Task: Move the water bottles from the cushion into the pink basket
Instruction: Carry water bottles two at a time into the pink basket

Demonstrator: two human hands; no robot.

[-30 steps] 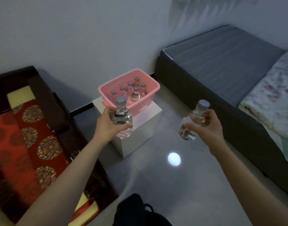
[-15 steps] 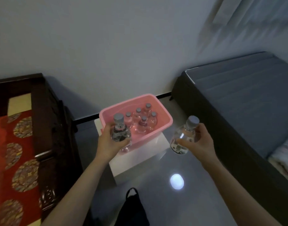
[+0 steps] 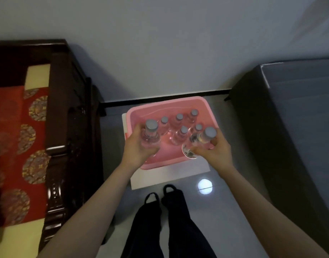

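Now, a bottle in each hand above the pink basket (image 3: 178, 101)

A dark grey bed (image 3: 299, 127) fills the right side. A dark wooden seat (image 3: 67, 127) with a red patterned cushion (image 3: 15, 146) lines the left. Between them, against the wall, a low white desk (image 3: 169, 175) carries the basket, in which five capped water bottles (image 3: 179, 118) stand upright. The person's legs (image 3: 178, 220) in dark trousers stand just before the desk. The left hand (image 3: 139, 148) grips an upright bottle (image 3: 150, 135) round its body, over the basket's near left part. The right hand (image 3: 214, 151) has its fingers curled round a tilted bottle (image 3: 199, 140), cap away and base toward the person, over the near right rim.
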